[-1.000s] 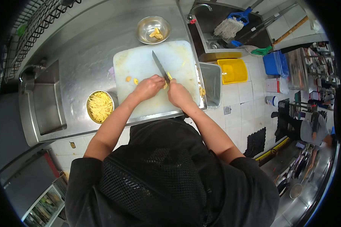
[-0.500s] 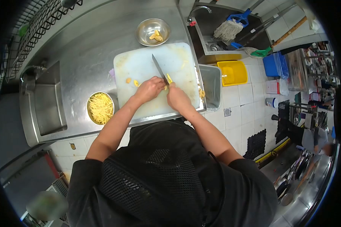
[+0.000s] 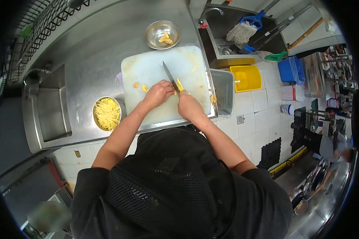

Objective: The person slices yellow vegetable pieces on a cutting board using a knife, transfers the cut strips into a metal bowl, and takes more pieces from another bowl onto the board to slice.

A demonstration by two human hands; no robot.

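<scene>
My right hand [image 3: 190, 106] is closed round the handle of a kitchen knife [image 3: 168, 73], whose blade points away from me over the white cutting board [image 3: 139, 65]. Beside the blade, the fingers of my left hand [image 3: 157, 94] are bent and pressed down on a piece of ginger, mostly hidden under them. Thin yellow ginger strips [image 3: 180, 84] lie along the right side of the blade. Two small ginger pieces [image 3: 144, 87] rest on the board left of my left hand.
A steel bowl [image 3: 150, 38] with several ginger chunks stands behind the board. Left of it, a round container holds shredded ginger [image 3: 107, 113]. A sink [image 3: 52, 107] is at far left; a grey bin [image 3: 224, 93] and yellow tub [image 3: 246, 78] stand right. Another person [image 3: 327, 145] is at far right.
Both hands and the knife stay at nearly the same place on the board, the view having shifted slightly. At far right, the other person's arm now reaches to a pan.
</scene>
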